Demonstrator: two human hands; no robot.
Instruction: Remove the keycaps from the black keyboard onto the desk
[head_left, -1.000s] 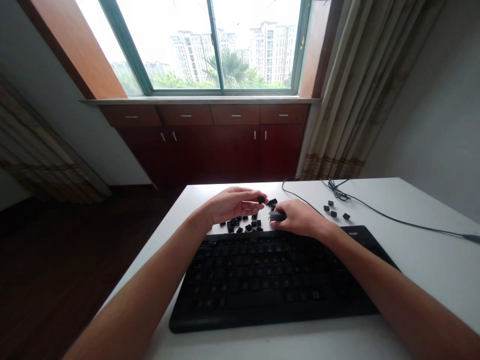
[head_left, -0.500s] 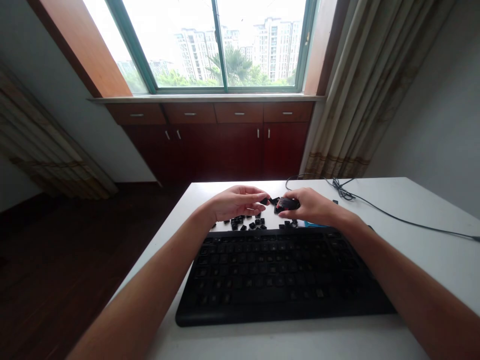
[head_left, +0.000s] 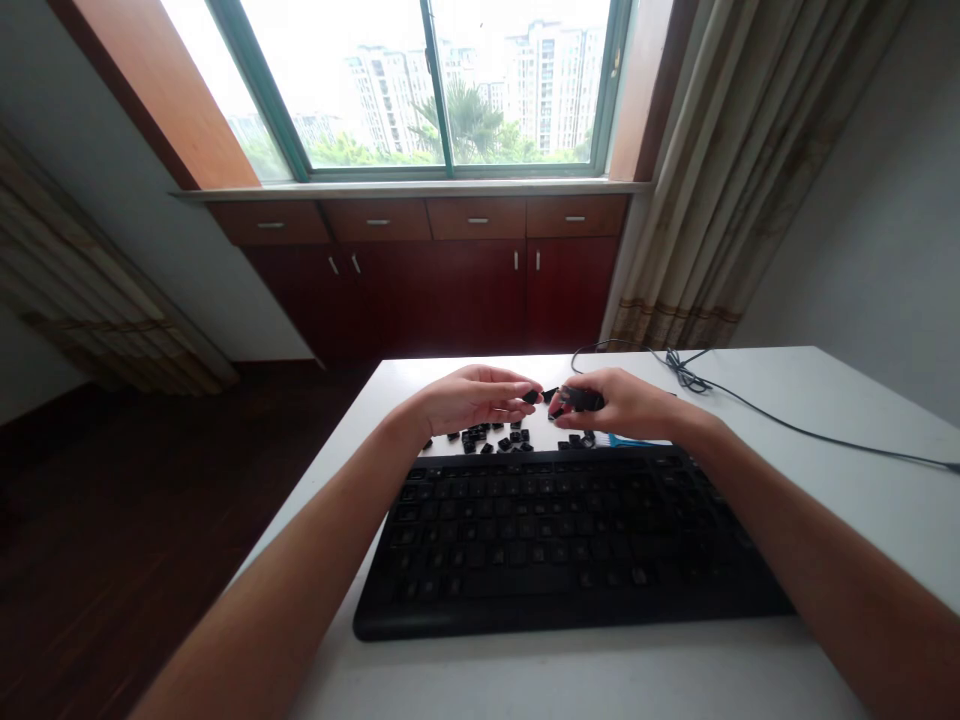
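Observation:
Over the far part of the white table [head_left: 795, 450], my left hand [head_left: 480, 395] is closed in a pinch on a small black keycap [head_left: 530, 396]. Just across from it, my right hand [head_left: 619, 400] is wrapped round a short black object [head_left: 581, 398] whose kind I cannot make out. A small gap separates the fingertips of both hands. Below them lie several loose black keycaps [head_left: 476, 437]. The black keyboard [head_left: 525, 580] rests nearer to me, between my forearms, with its right end partly hidden by my right arm.
Under my right wrist lies a blue-handled brush [head_left: 626, 441], partly covered. A black cable [head_left: 795, 428] with a bundled loop runs across the table's right side. Beyond the table stand red-brown cabinets [head_left: 450, 300] below a window, with curtains [head_left: 720, 180] at both sides.
My left fingers have turned the keycap slightly, and the black object in my right hand is tilted differently. The whole view has shifted slightly up.

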